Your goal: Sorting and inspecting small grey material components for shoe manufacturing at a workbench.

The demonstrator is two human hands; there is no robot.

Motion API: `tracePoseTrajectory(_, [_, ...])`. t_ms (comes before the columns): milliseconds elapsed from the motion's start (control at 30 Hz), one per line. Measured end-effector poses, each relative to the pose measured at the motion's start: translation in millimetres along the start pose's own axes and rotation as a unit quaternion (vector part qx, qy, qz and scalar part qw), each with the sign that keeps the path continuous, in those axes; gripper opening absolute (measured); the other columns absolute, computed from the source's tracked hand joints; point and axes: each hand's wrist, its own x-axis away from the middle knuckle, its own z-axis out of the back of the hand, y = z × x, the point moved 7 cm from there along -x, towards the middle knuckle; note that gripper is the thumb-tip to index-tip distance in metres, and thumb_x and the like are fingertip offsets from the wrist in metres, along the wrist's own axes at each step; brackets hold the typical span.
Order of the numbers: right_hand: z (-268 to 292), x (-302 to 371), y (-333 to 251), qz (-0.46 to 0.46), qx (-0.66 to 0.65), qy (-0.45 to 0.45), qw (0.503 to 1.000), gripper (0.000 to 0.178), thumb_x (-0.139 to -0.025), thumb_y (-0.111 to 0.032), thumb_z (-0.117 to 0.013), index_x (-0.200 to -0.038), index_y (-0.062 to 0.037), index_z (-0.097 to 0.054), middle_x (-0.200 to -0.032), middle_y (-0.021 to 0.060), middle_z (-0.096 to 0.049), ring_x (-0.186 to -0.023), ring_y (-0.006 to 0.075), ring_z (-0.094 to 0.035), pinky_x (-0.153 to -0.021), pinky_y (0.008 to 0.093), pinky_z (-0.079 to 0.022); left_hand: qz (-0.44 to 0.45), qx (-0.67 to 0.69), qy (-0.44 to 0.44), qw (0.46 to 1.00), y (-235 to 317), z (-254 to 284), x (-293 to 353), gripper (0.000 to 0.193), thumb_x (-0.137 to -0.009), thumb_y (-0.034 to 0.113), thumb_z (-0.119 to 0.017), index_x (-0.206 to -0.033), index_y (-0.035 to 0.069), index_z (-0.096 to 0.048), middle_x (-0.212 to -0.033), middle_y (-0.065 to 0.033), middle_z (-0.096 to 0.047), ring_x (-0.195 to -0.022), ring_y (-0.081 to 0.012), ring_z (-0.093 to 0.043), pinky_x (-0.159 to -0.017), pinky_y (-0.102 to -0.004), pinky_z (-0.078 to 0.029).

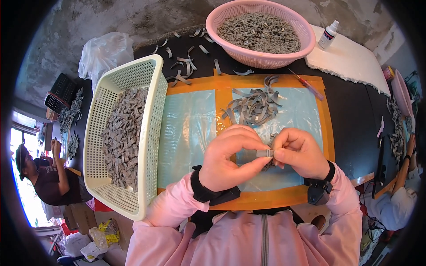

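Over the blue work mat (191, 133), my left hand (228, 153) and my right hand (299, 153) meet fingertip to fingertip. Between them is a short grey strip (263, 153) with a small, pale, buckle-like end. My left thumb and index finger pinch its left part, and my right thumb and fingers close on the other end. Small grey pieces (269, 166) lie beneath my hands, mostly hidden by them. Just beyond, a loose heap of curved grey strips (254, 106) rests on the mat.
A pale basket (153, 115) of folded grey pieces stands left; a pink basket (213, 26) of small clips stands at the back. A red-handled tool (310, 86) lies right of the strips. A white bottle (328, 34) stands on foam board (355, 57). People sit at both sides.
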Motion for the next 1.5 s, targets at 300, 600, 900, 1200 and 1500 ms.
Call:
tracePoseTrajectory(300, [1.7,1.7,-6.1,0.091,-0.109,-0.036,0.989,0.023,-0.080,0.000,-0.063,-0.102,0.0026,-0.056,-0.093,0.0064,-0.056,-0.085,0.0124,-0.057,-0.075,0.0240,-0.047,0.045,0.055,-0.001,0.997,-6.1,-3.9,4.2,0.018,-0.067,0.002,-0.071,-0.083,0.003,-0.064,-0.080,-0.0081,-0.063,-0.075,-0.0209,-0.059,-0.069,-0.0301,-0.045])
tracePoseTrajectory(600, [-3.6,3.5,-19.0,0.199,-0.007,-0.047,0.979,0.012,-0.085,-0.009,-0.061,-0.092,-0.0011,-0.056,-0.092,0.0059,-0.055,-0.083,0.0105,-0.051,-0.074,0.0235,-0.042,0.072,0.055,-0.011,0.996,-9.3,-7.0,6.7,0.021,-0.069,0.004,-0.072,-0.088,0.002,-0.064,-0.083,-0.0092,-0.064,-0.078,-0.0204,-0.060,-0.071,-0.0288,-0.046])
tracePoseTrajectory(900, [0.1,2.0,-11.4,0.132,-0.032,-0.043,0.990,0.008,-0.086,-0.007,-0.058,-0.088,-0.0018,-0.053,-0.088,0.0042,-0.052,-0.078,0.0093,-0.049,-0.071,0.0238,-0.042,0.078,0.061,0.008,0.995,-9.3,-5.9,8.2,0.021,-0.071,0.003,-0.070,-0.091,0.003,-0.064,-0.085,-0.0097,-0.064,-0.079,-0.0197,-0.061,-0.071,-0.0283,-0.046])
tracePoseTrajectory(1200, [0.3,-1.5,-5.4,0.060,0.005,-0.031,0.998,0.007,-0.084,-0.006,-0.060,-0.086,-0.0016,-0.055,-0.085,0.0014,-0.055,-0.075,0.0064,-0.051,-0.068,0.0215,-0.043,0.103,0.163,0.004,0.981,-12.2,-9.8,9.9,0.017,-0.075,0.002,-0.067,-0.091,0.001,-0.064,-0.082,-0.0084,-0.064,-0.077,-0.0164,-0.061,-0.069,-0.0259,-0.046])
tracePoseTrajectory(1500, [0.1,0.5,-3.2,0.056,0.002,-0.037,0.998,0.007,-0.084,-0.004,-0.061,-0.088,0.0005,-0.057,-0.088,0.0019,-0.057,-0.077,0.0060,-0.052,-0.069,0.0203,-0.044,0.102,0.140,-0.048,0.984,-11.0,-10.5,12.2,0.023,-0.071,-0.009,-0.067,-0.093,-0.004,-0.061,-0.089,-0.0141,-0.062,-0.084,-0.0207,-0.058,-0.076,-0.0309,-0.045])
